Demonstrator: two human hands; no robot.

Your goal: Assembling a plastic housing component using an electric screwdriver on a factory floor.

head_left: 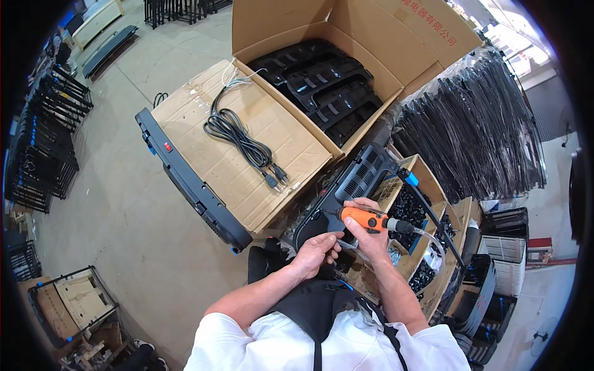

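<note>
My right hand (365, 238) is wrapped round an orange power screwdriver (364, 219) with a dark tip pointing left. A clear hose (433, 238) curves from its back end. Beneath the tip lies a long black plastic housing (365, 173) with vent slots; whether the tip touches it I cannot tell. Just below, my left hand (317, 252) is closed, its thumb and fingers pressed together near the housing's close edge. Anything between those fingers is too small or hidden to make out.
Wooden bins (411, 216) of small black parts stand to the right. Ahead, a coiled black power cord (238, 139) lies on flat cardboard (266, 198), beside an open carton (408, 37) of black plastic parts (322, 83). A black frame (192, 185) with a red switch leans left of the cardboard.
</note>
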